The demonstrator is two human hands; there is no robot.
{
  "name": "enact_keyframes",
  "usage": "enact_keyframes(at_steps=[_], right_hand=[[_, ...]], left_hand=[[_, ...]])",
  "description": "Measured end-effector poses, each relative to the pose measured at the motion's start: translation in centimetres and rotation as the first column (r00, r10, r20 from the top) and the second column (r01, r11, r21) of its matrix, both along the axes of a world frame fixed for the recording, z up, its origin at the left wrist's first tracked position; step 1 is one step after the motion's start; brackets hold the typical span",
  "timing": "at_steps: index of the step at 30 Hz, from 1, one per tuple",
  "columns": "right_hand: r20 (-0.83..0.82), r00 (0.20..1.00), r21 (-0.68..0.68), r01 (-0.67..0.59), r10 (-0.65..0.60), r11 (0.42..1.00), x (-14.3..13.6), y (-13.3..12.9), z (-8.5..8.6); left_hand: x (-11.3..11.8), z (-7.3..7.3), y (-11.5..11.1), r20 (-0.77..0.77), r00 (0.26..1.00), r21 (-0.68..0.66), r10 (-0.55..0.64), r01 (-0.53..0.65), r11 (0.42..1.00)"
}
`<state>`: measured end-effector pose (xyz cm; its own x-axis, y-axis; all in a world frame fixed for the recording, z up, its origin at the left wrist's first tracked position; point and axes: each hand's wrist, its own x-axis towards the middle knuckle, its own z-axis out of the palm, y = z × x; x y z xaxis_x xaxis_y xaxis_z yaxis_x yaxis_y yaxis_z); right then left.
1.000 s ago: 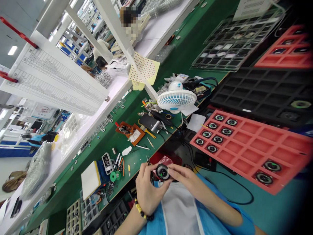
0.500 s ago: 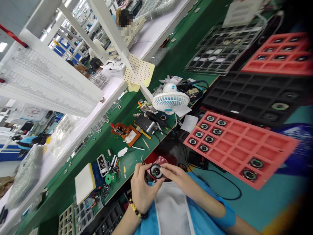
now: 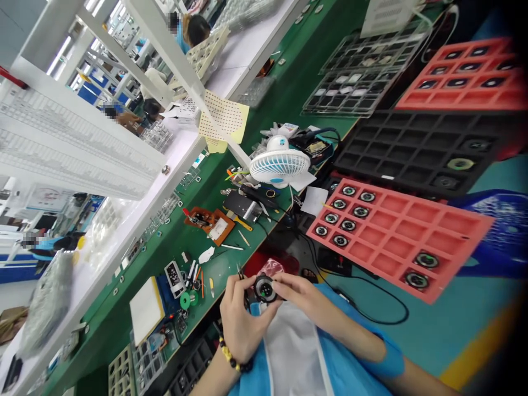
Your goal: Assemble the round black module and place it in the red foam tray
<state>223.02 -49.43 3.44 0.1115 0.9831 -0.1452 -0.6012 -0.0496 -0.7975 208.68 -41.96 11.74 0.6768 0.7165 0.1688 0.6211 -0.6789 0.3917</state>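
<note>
A round black part [image 3: 265, 288] with a ringed face and a small green spot is held between both hands over my lap. My left hand [image 3: 243, 319], with a bead bracelet at the wrist, grips its left and lower edge; dark tweezers [image 3: 240, 272] stick up by its fingers. The fingers of my right hand [image 3: 299, 294] pinch the part's right edge. To the right, a red tray [image 3: 396, 236] bears several similar round parts in its compartments.
A green bench [image 3: 231, 258] carries a white fan [image 3: 279, 162], an orange holder [image 3: 218, 226], pens and a green spool [image 3: 185, 300]. Black tray [image 3: 412, 148] and another red tray [image 3: 462, 74] lie further right. A cable [image 3: 388, 322] loops by my right arm. People sit beyond the shelf.
The view has shifted slightly, so the bench and trays appear moved left and up. Both hands still hold the round part, whose face is turned slightly differently.
</note>
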Motion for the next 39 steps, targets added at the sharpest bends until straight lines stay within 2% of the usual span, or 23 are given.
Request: enact_keyframes(at_steps=[7, 14, 28, 33, 36, 39], right_hand=[[-0.004, 1.000, -0.031, -0.018, 0.018, 0.999, 0.5, -1.1, 1.4], [-0.005, 0.999, -0.045, -0.045, 0.045, 0.998, 0.8, -1.4, 1.7], [-0.008, 0.999, -0.038, -0.048, 0.048, 0.998, 0.5, -1.3, 1.6], [0.016, 1.000, -0.040, -0.012, 0.013, 0.999, 0.5, -1.2, 1.8], [0.056, 0.998, -0.062, 0.028, -0.025, 0.998, -0.2, -0.5, 1.0], [0.099, 0.992, -0.138, 0.096, -0.083, 0.986, -0.7, 0.8, -1.9]], left_hand=[[0.4, 1.0, -0.8, 0.030, 0.999, 0.029, -0.027, 0.026, 0.999], [0.8, 1.8, -1.3, 0.044, 0.999, 0.033, -0.023, 0.022, 0.999], [0.5, 2.0, -1.4, 0.013, 1.000, 0.052, -0.009, 0.008, 0.999], [-0.1, 1.5, -1.1, 0.010, 1.000, 0.001, -0.019, 0.019, 1.000], [-0.5, 0.9, -0.6, -0.058, 0.998, -0.054, -0.021, 0.018, 0.998], [-0.8, 0.2, -0.1, -0.067, 0.997, -0.148, 0.040, -0.049, 0.988]])
